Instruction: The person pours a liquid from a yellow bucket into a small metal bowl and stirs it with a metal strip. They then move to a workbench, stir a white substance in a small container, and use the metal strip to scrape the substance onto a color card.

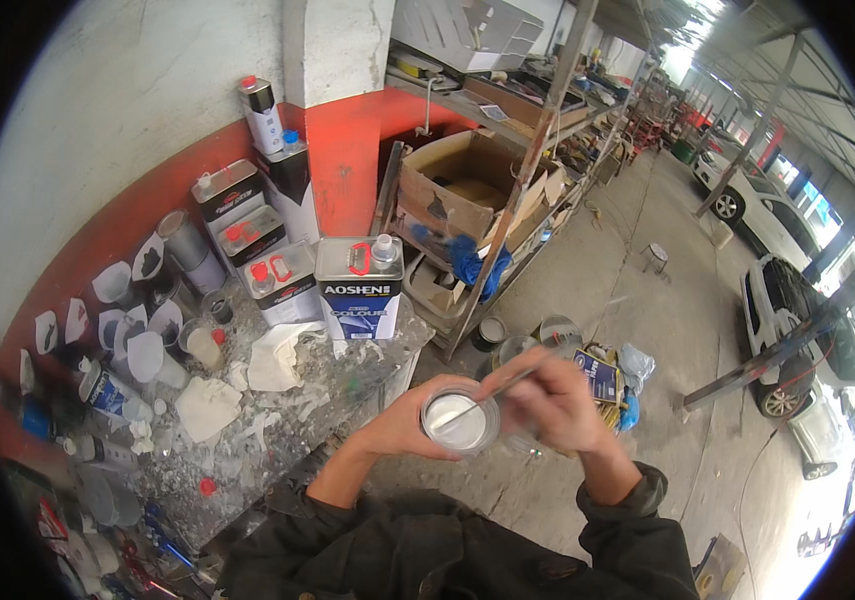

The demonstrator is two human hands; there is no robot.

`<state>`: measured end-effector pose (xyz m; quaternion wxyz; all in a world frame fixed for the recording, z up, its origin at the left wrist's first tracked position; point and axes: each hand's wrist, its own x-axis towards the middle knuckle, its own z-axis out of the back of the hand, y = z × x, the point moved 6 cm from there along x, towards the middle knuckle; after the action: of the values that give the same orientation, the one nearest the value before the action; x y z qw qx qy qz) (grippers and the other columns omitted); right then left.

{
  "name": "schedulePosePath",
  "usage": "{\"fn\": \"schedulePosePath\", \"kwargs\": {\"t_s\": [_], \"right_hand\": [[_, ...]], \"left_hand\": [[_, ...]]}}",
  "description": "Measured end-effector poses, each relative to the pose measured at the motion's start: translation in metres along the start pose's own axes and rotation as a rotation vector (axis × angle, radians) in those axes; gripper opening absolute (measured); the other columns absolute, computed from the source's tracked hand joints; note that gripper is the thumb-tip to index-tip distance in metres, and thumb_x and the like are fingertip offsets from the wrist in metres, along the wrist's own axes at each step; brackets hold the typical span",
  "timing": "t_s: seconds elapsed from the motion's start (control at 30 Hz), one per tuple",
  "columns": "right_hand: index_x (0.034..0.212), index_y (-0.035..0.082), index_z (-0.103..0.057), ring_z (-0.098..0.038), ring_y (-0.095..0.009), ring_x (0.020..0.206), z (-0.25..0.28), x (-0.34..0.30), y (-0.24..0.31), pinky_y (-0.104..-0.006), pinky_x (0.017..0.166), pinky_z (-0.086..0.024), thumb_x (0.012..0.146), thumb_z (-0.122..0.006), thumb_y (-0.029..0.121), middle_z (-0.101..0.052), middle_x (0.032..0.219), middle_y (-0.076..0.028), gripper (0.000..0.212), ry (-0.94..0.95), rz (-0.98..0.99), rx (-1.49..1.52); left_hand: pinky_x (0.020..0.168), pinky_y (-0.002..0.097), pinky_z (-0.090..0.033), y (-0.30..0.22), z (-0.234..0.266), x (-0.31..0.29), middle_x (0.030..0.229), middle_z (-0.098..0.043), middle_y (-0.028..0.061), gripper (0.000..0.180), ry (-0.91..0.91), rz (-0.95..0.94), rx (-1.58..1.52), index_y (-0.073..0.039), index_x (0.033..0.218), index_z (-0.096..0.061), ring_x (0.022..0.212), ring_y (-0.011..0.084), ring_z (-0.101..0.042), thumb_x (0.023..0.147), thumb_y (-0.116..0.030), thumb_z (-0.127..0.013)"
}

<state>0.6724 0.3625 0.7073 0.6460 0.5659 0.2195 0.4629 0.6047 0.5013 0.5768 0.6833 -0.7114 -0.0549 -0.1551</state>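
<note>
cup [493,432] in left hand [397,422]; right hand [553,400] holds stick [469,407] inside.

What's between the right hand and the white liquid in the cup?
A thin stick, slanting from the right hand over the rim of the cup toward the white liquid. Seen in the head view.

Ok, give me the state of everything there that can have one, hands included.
Cup: open on top, with pale liquid inside.
Left hand: closed around the cup.
Stick: lower end in the cup.
Right hand: gripping the stick, blurred.
Blue-labelled can: upright, cap on.
Cardboard box: top open.
Bench: stained and cluttered.
</note>
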Motion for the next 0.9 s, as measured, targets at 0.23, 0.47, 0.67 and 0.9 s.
{"fn": "schedulePosePath", "kwargs": {"t_s": [0.23,0.47,0.67,0.9], "right_hand": [[0.125,-0.001,-0.053,-0.066,-0.020,0.099,-0.001,0.002,0.005,-0.0349,0.080,-0.055,0.087,-0.078,0.003,-0.068,0.108,-0.013,0.045,0.049,0.205,0.092],[0.083,-0.001,-0.072,-0.066,-0.030,0.063,-0.008,0.003,0.010,-0.0379,0.056,-0.047,0.086,-0.078,0.010,-0.064,0.068,-0.014,0.013,-0.027,0.242,-0.524],[0.092,0.000,-0.072,-0.065,-0.026,0.060,-0.028,0.014,0.013,-0.0356,0.055,-0.048,0.087,-0.077,0.012,-0.066,0.072,-0.013,0.014,0.128,0.431,-0.472],[0.097,-0.001,-0.067,-0.066,-0.029,0.066,-0.016,0.024,0.030,-0.0354,0.061,-0.051,0.091,-0.074,0.017,-0.067,0.078,-0.014,0.020,-0.014,0.353,-0.346]], "left_hand": [[0.110,0.0344,-0.039,0.000,-0.005,-0.012,0.137,-0.056,0.0079,0.090,-0.113,0.022,0.052,-0.004,0.140,-0.051,0.128,0.0187,-0.052,0.062,-0.017,-0.094],[0.110,0.0336,-0.039,0.002,-0.005,-0.019,0.136,-0.056,0.0073,0.090,-0.129,0.056,-0.020,-0.004,0.140,-0.051,0.128,0.0184,-0.052,0.062,-0.017,-0.094],[0.111,0.0334,-0.038,-0.004,0.006,-0.020,0.136,-0.057,0.0062,0.090,-0.087,0.060,-0.004,-0.003,0.140,-0.052,0.128,0.0178,-0.053,0.061,-0.016,-0.093],[0.111,0.0337,-0.038,-0.009,0.021,-0.021,0.134,-0.058,0.0061,0.095,0.005,0.095,-0.045,-0.001,0.141,-0.051,0.126,0.0168,-0.053,0.058,-0.018,-0.094]]}}
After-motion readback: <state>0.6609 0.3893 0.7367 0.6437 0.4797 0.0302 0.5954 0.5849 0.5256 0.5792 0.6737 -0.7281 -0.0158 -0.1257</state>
